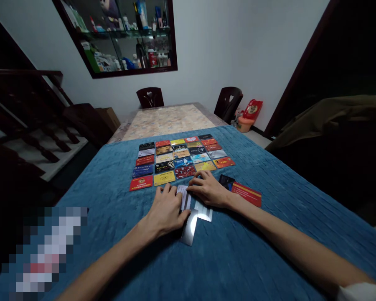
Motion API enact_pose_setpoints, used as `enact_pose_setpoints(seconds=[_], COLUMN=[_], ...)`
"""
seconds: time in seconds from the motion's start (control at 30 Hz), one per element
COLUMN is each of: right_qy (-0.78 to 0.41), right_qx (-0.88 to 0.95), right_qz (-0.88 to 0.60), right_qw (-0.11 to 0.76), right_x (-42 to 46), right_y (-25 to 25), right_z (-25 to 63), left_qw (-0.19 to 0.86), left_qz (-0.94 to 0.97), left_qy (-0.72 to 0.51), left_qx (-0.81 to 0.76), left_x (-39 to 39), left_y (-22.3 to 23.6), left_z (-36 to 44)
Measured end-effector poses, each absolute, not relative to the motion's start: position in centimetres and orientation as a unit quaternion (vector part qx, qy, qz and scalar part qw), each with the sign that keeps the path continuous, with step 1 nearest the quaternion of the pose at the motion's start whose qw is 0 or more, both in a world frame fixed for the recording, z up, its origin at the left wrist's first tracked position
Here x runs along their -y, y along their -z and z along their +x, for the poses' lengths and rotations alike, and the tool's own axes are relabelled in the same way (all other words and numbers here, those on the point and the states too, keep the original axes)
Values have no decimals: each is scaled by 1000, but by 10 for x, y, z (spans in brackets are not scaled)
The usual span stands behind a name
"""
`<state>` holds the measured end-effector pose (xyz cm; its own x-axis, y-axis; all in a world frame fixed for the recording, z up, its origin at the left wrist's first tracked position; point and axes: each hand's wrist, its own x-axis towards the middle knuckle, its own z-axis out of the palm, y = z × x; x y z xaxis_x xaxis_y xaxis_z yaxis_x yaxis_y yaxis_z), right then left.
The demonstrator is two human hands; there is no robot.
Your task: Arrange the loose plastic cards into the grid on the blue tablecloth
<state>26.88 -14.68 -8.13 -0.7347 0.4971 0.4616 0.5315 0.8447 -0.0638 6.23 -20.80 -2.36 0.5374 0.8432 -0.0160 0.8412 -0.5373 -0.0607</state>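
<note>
As I'm seemingly arranging, my left hand (166, 210) is resting at the silver card (189, 232), thumb and fingers apart, my right hand (209, 190) is covering pale cards (184, 201) below the rows (184, 162), grip unclear, probably needing a light slide next.

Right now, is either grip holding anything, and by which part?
A hold can't be confirmed. Left grip: thumb at the far end of the silver card. Right grip: fingers by the far end of the white card between both.

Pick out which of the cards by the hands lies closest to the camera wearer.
The silvery card with a bright glare, beside the left hand; its near edge reaches closer to the wearer than the other cards there.
</note>
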Motion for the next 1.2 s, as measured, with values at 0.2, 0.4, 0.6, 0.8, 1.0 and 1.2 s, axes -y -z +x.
enact_pose_setpoints(seconds=[0.2, 0.4, 0.6, 0.8, 1.0, 1.2], right_qy=[9, -22, -17, -19, 22, 6], right_qx=[926, 927, 929, 929, 915, 889], right_qz=[-270, -272, -272, -250, -234, -263], right_qw=[263, 257, 250, 272, 328, 374], right_x=[147, 147, 149, 153, 151, 151], right_y=[85, 86, 83, 78, 82, 85], right_z=[268, 268, 268, 266, 263, 262], left_qw=[39, 57, 52, 31, -21, -62], left_qz=[-855, -848, -850, -861, -874, -873], left_qy=[-18, -22, -3, -12, -13, 35], left_qx=[517, 527, 524, 508, 486, 482], left_x=[210, 212, 212, 211, 208, 194], left_y=[29, 31, 32, 23, 7, -2], left_z=[66, 67, 67, 66, 61, 50])
